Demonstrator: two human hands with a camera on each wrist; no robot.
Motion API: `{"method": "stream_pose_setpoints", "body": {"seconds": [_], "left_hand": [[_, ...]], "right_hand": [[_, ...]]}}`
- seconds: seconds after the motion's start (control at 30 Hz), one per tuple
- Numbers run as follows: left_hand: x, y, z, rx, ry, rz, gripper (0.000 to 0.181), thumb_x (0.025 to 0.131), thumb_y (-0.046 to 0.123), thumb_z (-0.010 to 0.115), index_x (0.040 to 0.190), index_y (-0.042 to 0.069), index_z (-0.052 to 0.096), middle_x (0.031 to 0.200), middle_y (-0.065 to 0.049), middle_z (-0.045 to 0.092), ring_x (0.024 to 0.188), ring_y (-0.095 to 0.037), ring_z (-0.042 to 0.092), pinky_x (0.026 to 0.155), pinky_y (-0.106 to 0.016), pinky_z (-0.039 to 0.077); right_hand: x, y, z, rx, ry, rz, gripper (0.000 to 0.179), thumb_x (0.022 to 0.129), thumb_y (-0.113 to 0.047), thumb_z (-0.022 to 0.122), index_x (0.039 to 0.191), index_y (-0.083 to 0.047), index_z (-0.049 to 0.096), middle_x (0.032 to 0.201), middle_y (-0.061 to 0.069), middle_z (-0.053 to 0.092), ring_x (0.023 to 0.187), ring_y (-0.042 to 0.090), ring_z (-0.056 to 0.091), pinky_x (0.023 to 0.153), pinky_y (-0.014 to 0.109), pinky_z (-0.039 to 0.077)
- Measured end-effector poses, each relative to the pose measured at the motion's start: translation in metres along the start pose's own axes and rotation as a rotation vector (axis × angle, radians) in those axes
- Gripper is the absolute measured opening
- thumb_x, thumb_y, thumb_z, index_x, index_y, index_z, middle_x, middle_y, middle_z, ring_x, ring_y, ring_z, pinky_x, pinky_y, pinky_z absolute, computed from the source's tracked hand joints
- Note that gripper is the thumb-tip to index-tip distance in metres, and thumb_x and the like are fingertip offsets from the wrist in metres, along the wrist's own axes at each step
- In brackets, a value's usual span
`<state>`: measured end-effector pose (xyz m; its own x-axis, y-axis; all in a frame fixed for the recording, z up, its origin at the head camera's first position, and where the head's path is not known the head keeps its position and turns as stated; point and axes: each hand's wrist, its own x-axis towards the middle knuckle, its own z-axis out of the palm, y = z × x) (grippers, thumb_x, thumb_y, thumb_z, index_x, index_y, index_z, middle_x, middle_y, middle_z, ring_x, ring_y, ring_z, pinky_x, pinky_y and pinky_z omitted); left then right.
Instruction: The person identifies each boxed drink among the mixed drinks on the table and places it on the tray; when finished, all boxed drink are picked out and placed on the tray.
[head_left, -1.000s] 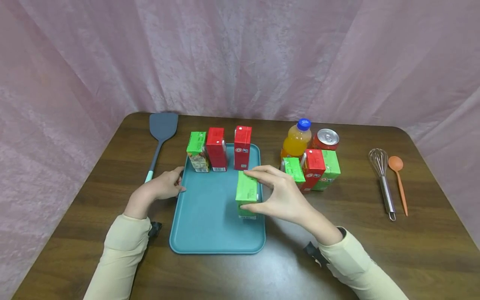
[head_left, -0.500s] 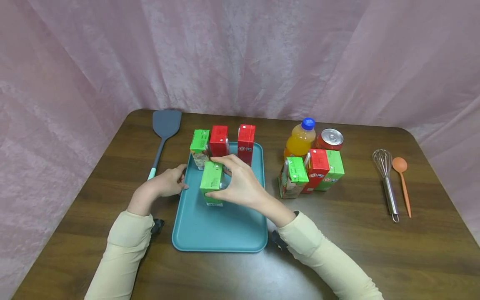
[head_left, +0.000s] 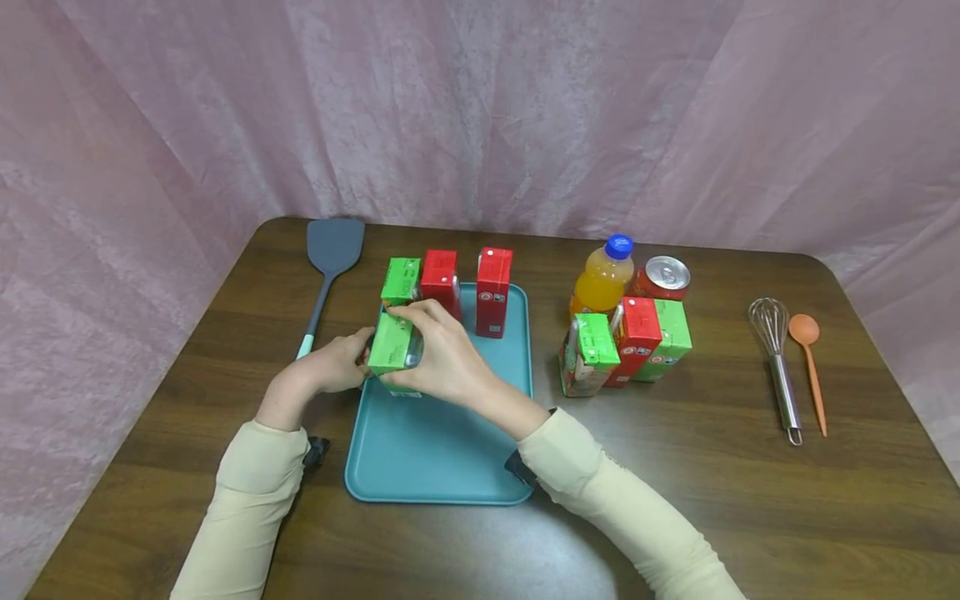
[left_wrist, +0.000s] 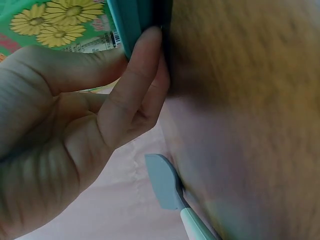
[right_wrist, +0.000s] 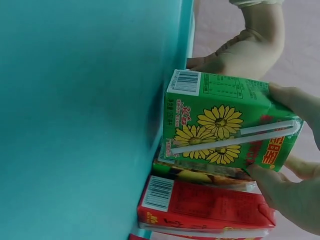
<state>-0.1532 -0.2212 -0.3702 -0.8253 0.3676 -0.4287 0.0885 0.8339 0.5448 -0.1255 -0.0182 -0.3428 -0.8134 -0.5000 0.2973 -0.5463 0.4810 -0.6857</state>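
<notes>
My right hand [head_left: 442, 354] pinches a green drink carton [head_left: 392, 340] between thumb and fingers, at the left side of the teal tray [head_left: 435, 454]. In the right wrist view the carton [right_wrist: 215, 120] shows yellow flowers and a wrapped straw; whether its base touches the tray I cannot tell. My left hand [head_left: 326, 368] grips the tray's left edge, thumb on one side and fingers underneath in the left wrist view. Behind the held carton, another green carton [head_left: 401, 279] and a red carton [head_left: 440, 277] stand side by side. A second red carton [head_left: 493, 292] stands farther right on the tray.
Right of the tray stand a green carton [head_left: 592, 346], a red carton [head_left: 636, 337], a light green carton [head_left: 667, 342], an orange juice bottle [head_left: 602, 279] and a can [head_left: 663, 279]. A whisk [head_left: 776, 367] and orange spoon [head_left: 810, 367] lie far right, a grey spatula [head_left: 333, 250] left.
My right hand has carried the green carton leftward and slightly back across the tray, to just behind the left edge where my left hand keeps its grip. The view has shifted slightly.
</notes>
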Motion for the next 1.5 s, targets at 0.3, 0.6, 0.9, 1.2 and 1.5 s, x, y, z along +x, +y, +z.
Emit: {"method": "stream_pose_setpoints", "body": {"seconds": [0.3,0.6,0.9,1.2,1.5], "left_hand": [[0.001,0.002,-0.001,0.024,-0.015,-0.011,0.064,0.086,-0.006,0.050,0.141,-0.013,0.018,0.082,-0.009,0.049,0.067,-0.018,0.045,0.062,-0.029,0.037],[0.001,-0.001,-0.001,0.025,-0.004,-0.011,0.064,0.087,-0.004,0.050,0.141,-0.014,0.017,0.084,-0.010,0.049,0.067,-0.018,0.045,0.060,-0.029,0.037],[0.003,0.000,0.001,0.016,-0.002,0.017,0.063,0.087,-0.005,0.048,0.141,-0.014,0.016,0.085,-0.009,0.047,0.066,-0.018,0.043,0.059,-0.029,0.036],[0.002,-0.004,0.001,-0.018,-0.002,0.003,0.065,0.087,-0.006,0.049,0.142,-0.013,0.014,0.084,-0.010,0.048,0.063,-0.018,0.042,0.057,-0.029,0.036],[0.001,-0.007,0.000,-0.007,0.003,0.009,0.065,0.087,-0.005,0.050,0.142,-0.013,0.016,0.083,-0.009,0.046,0.065,-0.018,0.042,0.058,-0.030,0.036]], "right_hand": [[-0.001,0.005,0.007,0.025,-0.030,0.030,0.080,0.071,-0.025,0.082,0.137,-0.004,0.042,0.125,0.009,0.047,0.109,0.018,0.048,0.085,0.025,0.048],[-0.010,0.004,-0.001,0.009,-0.066,0.009,0.083,0.075,-0.030,0.078,0.142,-0.007,0.034,0.142,0.008,0.035,0.123,0.018,0.039,0.094,0.031,0.044],[-0.043,0.015,-0.048,-0.086,-0.004,-0.045,0.071,0.081,-0.028,0.073,0.142,-0.013,0.038,0.143,0.005,0.036,0.127,0.016,0.039,0.096,0.034,0.043],[-0.083,0.042,-0.113,-0.261,0.095,-0.207,0.066,0.079,-0.021,0.076,0.137,-0.010,0.045,0.139,0.006,0.043,0.124,0.020,0.044,0.095,0.035,0.044],[-0.122,0.074,-0.176,-0.328,0.181,-0.184,0.072,0.067,-0.008,0.082,0.132,-0.005,0.050,0.134,0.008,0.048,0.122,0.024,0.046,0.100,0.015,0.032]]}}
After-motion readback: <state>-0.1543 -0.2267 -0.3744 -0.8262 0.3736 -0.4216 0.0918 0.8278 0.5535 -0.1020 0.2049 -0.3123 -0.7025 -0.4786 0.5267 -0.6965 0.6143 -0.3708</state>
